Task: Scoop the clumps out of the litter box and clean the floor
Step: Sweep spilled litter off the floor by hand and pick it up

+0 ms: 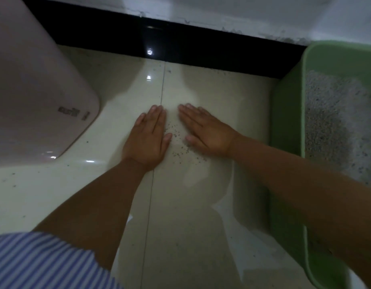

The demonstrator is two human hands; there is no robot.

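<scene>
Both of my hands lie flat on the pale tiled floor point(201, 205), fingers straight and pointing away from me. My left hand point(148, 136) and my right hand point(205, 130) sit a short gap apart, angled toward each other. Between them a small scatter of grey litter grains point(179, 140) lies on the tile. A green litter box point(289, 113) stands at the right edge, filled with grey-white litter point(334, 122). My right forearm crosses over its near rim. No scoop is in view.
A pale pink rounded appliance or bin point(34, 97) stands at the left on the floor. A black skirting strip point(180, 40) runs along the white wall behind. Stray grains dot the floor at the left and near the skirting.
</scene>
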